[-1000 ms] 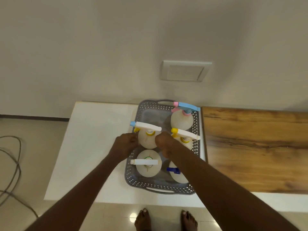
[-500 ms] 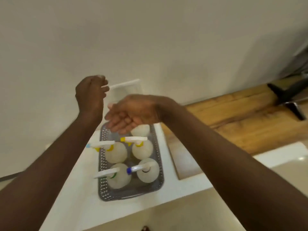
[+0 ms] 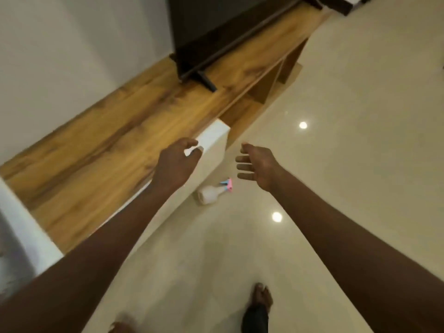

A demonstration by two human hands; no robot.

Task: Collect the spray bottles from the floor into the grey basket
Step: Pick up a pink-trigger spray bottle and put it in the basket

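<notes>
From your head camera, a glossy cream tiled floor [image 3: 336,164] runs along a low wooden cabinet [image 3: 115,140] against a white wall, with a dark screen on its stand [image 3: 204,39] at the far end and a white block [image 3: 213,138] at the cabinet's near corner. One spray bottle [image 3: 212,192] lies on its side on the floor just beside the base of that white block, its pink and blue trigger head pointing to the right. The grey basket is not in view.

Your left hand [image 3: 177,162] is out in front with the fingers loosely curled and nothing in it; your right hand [image 3: 257,164] is spread wide, also empty. Both are above the bottle and well apart from it.

To do this pickup well, step closer and bend down before you reach. Use your right hand, as the trigger head faces that way. Take the bottle around the neck just under the trigger head rather than by the round body, which is likely to roll on the slick tile. Lift it clear of the white block before you turn.
</notes>
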